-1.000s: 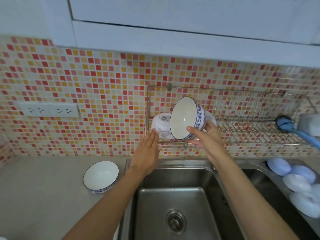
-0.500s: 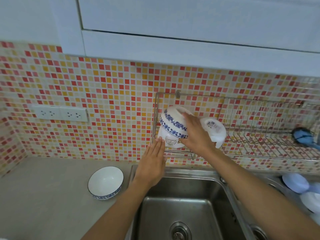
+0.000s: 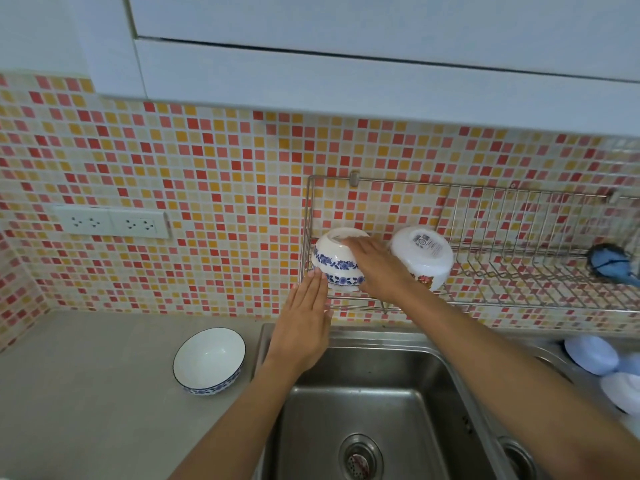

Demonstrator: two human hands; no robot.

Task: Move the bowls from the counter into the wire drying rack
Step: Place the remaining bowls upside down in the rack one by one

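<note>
A white bowl with blue flower bands (image 3: 334,261) lies upside down at the left end of the wire drying rack (image 3: 519,271), stacked over another bowl that shows only as a rim beneath it. My right hand (image 3: 377,268) rests over its right side, gripping it. My left hand (image 3: 304,320) is flat, fingers together, its fingertips touching the bowl's lower left edge at the rack's front wire. A second white bowl with a label (image 3: 424,256) lies upside down in the rack just right of my right hand. One white bowl with a blue rim (image 3: 209,360) stands upright on the grey counter (image 3: 86,393).
A steel sink (image 3: 374,410) lies below the rack. Pale blue and white lids or dishes (image 3: 592,355) sit at the right of the sink. A blue brush (image 3: 609,265) hangs at the rack's right end. Wall sockets (image 3: 110,221) are on the tiled wall at left.
My right hand turned the blue-patterned bowl from facing me to upside down and lowered it onto the bowl at the rack's left end. My left hand stayed by the rack's front.
</note>
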